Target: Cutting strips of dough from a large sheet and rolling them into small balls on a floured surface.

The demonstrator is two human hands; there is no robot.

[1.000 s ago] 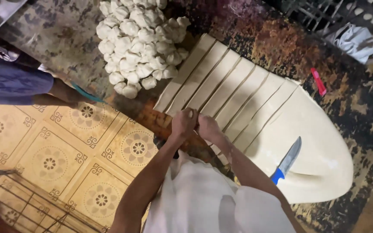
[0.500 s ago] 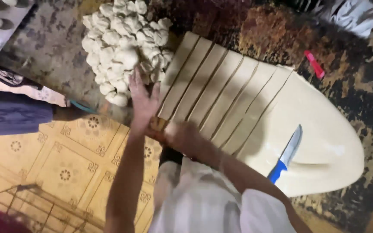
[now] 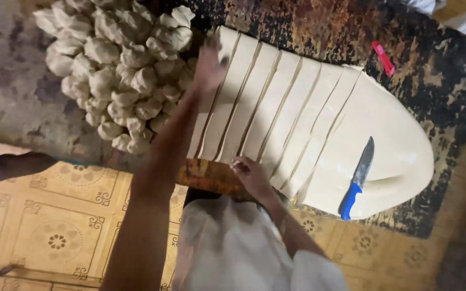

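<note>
Head view, left hand: I see my left hand (image 3: 210, 63) stretched out over the far end of the leftmost dough strip (image 3: 219, 97), fingers spread wide, blurred, holding nothing I can make out.
Head view, right hand: my right hand (image 3: 250, 175) rests at the near ends of the strips, by the table (image 3: 39, 118) edge; I cannot tell whether its fingers pinch the dough.
Dough sheet: a large pale dough sheet (image 3: 384, 134) lies across the dark worn table, its left part cut into long parallel strips.
Beside it: a pile of dough balls (image 3: 117, 70) sits just left of the strips, close to my left forearm.
On the sheet: a blue-handled knife (image 3: 356, 179) lies on the uncut part.
Further off: a small red object (image 3: 383, 57) lies on the table beyond the sheet.
</note>
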